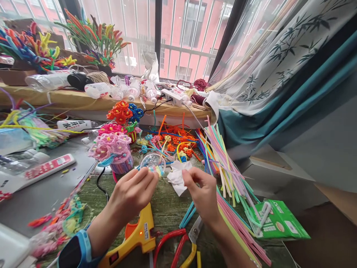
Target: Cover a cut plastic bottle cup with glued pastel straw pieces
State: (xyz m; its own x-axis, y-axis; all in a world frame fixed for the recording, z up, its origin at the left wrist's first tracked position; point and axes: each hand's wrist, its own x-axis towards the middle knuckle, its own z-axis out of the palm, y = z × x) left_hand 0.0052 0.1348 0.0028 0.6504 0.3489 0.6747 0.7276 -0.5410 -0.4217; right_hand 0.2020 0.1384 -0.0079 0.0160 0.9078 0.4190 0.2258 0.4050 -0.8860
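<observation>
My left hand [134, 188] is closed with its fingers bunched, and its fingertips overlap the near rim of a clear plastic cup [153, 159]. Whether they grip the cup or something small cannot be seen. Pastel bits [159, 170] show by the cup. To the right, my right hand [201, 190] pinches thumb against forefinger over a crumpled white tissue [177, 180]; what lies in the pinch is hidden. Below the hands are a yellow glue gun [143, 230] with its light on and scissors [178, 242] with red and yellow handles.
Pipe-cleaner flowers in a striped pot [121, 163] stand behind my left hand. Orange pipe-cleaner pieces [178, 136] lie at the back. Bundled pastel stems [223, 160] and a green packet [281, 219] are on the right. Plastic bottles [97, 90] line the windowsill.
</observation>
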